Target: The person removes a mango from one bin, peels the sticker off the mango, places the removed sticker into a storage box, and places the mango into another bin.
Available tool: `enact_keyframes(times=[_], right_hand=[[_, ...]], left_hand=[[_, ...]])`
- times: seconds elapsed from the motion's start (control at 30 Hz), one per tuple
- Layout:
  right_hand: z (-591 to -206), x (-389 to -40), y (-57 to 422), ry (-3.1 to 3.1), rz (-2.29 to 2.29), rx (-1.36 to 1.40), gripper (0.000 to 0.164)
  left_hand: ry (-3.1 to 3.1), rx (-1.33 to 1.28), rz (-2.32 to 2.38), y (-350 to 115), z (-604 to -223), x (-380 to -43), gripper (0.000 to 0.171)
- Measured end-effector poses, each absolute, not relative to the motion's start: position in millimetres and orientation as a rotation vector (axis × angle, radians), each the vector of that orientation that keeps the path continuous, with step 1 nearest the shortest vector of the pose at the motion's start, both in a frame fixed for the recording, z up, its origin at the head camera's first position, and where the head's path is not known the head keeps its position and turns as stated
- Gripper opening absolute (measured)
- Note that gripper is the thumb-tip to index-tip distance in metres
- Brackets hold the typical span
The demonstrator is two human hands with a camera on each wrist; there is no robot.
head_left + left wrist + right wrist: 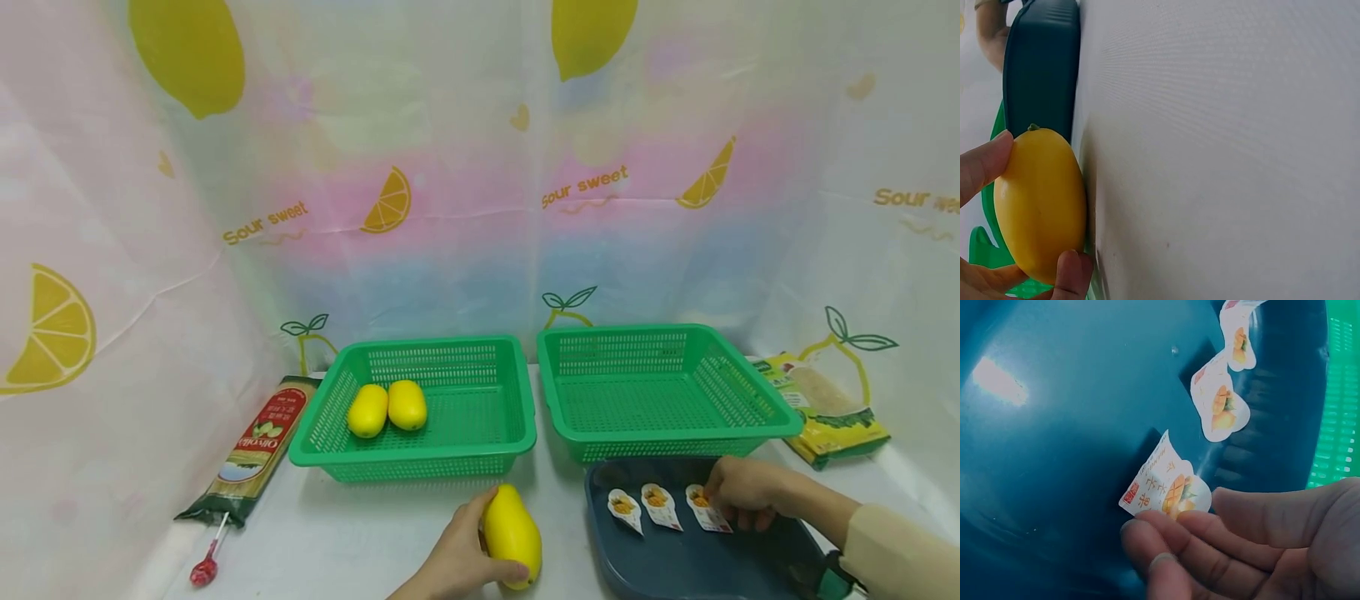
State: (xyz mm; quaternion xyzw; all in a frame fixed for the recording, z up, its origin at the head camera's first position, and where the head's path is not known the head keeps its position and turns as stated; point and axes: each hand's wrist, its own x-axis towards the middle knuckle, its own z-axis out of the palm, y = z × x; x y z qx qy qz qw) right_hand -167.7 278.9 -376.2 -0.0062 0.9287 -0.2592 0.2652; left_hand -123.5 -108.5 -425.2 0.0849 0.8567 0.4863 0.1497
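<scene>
My left hand (468, 550) grips a yellow mango (512, 535) at the front of the table, thumb on one side and fingers on the other. In the left wrist view, the mango (1041, 203) shows a small green stem nub at its top. Over the dark blue tray (675, 567), my right hand (750, 492) pinches the edge of a small white mango label (705, 510) between thumb and fingers. Two similar labels, a middle label (660, 507) and a left label (625, 508), stick to the tray beside it.
Behind the left hand, a green basket (420, 454) holds two yellow mangoes (387, 407). Another green basket (675, 433) stands behind the tray. A noodle packet (258, 442) and a red lollipop (204, 572) lie at left; a yellow-green bag (825, 408) lies at right.
</scene>
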Motion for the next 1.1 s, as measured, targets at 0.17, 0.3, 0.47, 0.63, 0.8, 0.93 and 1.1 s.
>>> enact_keyframes(times=[0.17, 0.3, 0.47, 0.63, 0.8, 0.93, 1.1], right_hand=[[-370, -165, 279, 2.480, -0.772, -0.022, 0.021], [-363, -164, 277, 2.455, -0.854, -0.061, 0.031], [-357, -161, 272, 2.411, -0.936, -0.120, 0.033], [-349, -158, 263, 2.379, -1.002, -0.184, 0.037], [-341, -158, 251, 2.358, -1.075, -0.256, 0.040], [-338, -155, 239, 2.330, -1.103, -0.318, 0.039], [-335, -152, 226, 2.319, -1.106, -0.366, 0.039]], left_hand=[[2.467, 0.274, 1.408, -107, -425, -123, 0.105], [2.475, 0.300, 1.401, -105, -426, -124, 0.106], [2.485, 0.323, 1.395, -102, -427, -127, 0.110], [2.464, 0.301, 1.431, -97, -427, -129, 0.110], [2.442, 0.298, 1.462, -95, -427, -130, 0.107], [2.436, 0.313, 1.477, -98, -429, -129, 0.108], [2.440, 0.318, 1.489, -100, -430, -128, 0.111]])
